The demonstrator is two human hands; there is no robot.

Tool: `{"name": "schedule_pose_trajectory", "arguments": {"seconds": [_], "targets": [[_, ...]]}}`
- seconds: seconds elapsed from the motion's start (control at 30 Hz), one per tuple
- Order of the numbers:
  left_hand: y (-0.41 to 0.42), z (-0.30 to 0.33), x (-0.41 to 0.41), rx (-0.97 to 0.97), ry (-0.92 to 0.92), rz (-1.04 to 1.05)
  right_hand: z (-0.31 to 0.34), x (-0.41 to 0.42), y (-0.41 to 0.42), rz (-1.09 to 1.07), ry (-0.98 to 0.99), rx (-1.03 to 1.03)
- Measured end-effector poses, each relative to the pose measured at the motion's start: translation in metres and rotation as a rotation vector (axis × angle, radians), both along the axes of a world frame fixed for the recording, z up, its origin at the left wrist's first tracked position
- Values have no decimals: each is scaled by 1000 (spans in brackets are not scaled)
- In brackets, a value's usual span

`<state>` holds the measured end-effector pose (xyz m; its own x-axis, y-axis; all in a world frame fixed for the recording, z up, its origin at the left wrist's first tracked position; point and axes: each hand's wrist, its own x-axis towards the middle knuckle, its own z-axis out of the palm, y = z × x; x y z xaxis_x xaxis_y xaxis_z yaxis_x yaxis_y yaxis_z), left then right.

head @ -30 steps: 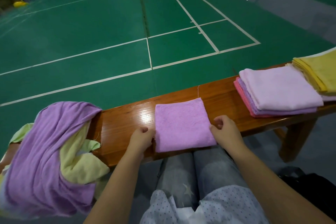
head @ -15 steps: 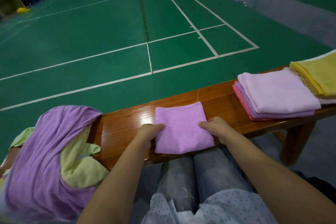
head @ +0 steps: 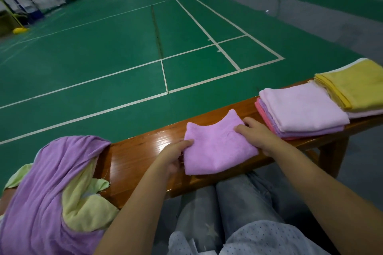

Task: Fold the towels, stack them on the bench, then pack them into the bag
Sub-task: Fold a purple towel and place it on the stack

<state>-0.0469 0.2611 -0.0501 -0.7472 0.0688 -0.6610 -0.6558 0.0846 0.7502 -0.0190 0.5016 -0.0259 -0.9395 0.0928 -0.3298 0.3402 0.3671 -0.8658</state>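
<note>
Your left hand & right hand now pinch the folded purple towel by its sides, far edge lifted off the bench where it lay flat a sec ago, so it's prob. headed for the stack at right.

A folded purple towel lies on the wooden surface. The left hand pinches its left edge, and the right hand holds its right edge. To the right is a stack of folded towels, with yellow folded towels beside it. A heap of unfolded towels lies at the left.
</note>
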Motion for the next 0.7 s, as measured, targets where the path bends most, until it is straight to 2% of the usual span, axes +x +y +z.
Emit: {"name": "schedule_pose_trajectory", "arguments": {"seconds": [0.27, 0.53, 0.7], "targets": [[87, 42, -24, 245, 93, -125, 47, -10, 90, -184, 123, -130], [186, 62, -57, 358, 70, -254, 75, -23, 185, -313, 215, -48], [238, 54, -67, 379, 34, -217, 64, -33, 234, -368, 225, 48]]}}
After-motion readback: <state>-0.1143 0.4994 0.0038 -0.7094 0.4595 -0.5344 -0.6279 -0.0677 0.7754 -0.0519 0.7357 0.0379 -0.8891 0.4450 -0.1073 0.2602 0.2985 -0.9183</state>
